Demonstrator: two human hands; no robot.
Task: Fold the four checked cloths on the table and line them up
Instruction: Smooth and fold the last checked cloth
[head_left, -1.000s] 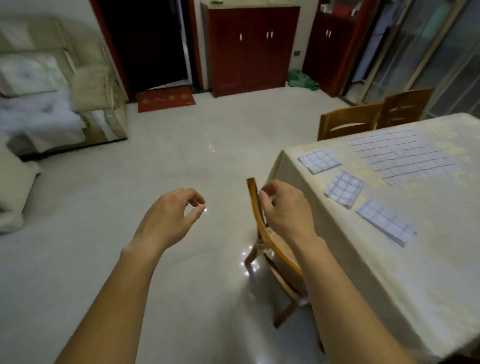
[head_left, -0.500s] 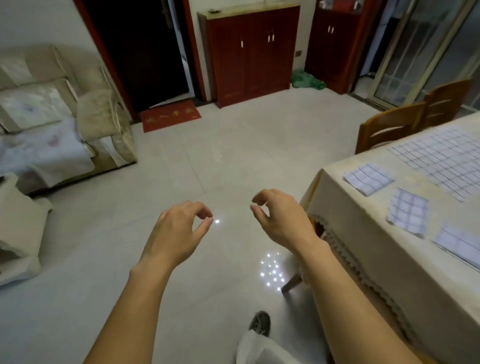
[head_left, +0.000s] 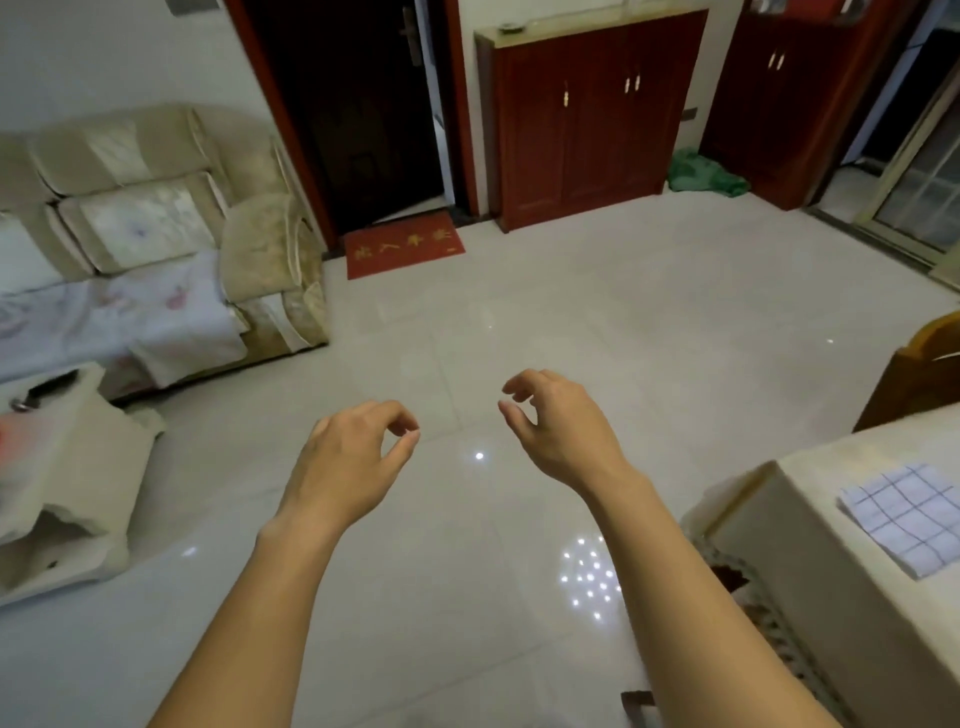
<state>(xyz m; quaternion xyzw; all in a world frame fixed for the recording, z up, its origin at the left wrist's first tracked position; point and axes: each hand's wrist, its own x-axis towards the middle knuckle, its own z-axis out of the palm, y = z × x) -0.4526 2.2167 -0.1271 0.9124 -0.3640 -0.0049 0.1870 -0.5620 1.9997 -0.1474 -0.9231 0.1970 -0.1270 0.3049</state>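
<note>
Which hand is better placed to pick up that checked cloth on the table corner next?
Right. The right hand hangs empty on the side nearer the table, where the checked cloth lies flat by the corner. The left hand, also empty, is farther off over the floor. Neither touches it yet.

Glossy pale floor tiles (head_left: 597, 322), red varnished wood cabinet (head_left: 587, 114), soft checked cloth (head_left: 906, 514), matt fabric sofa (head_left: 156, 218)

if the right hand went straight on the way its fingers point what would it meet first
Nothing near: the right hand hangs empty over floor tiles, fingers aimed forward and slightly left. Far along that line lies the red doormat, though depth is unclear.
</note>
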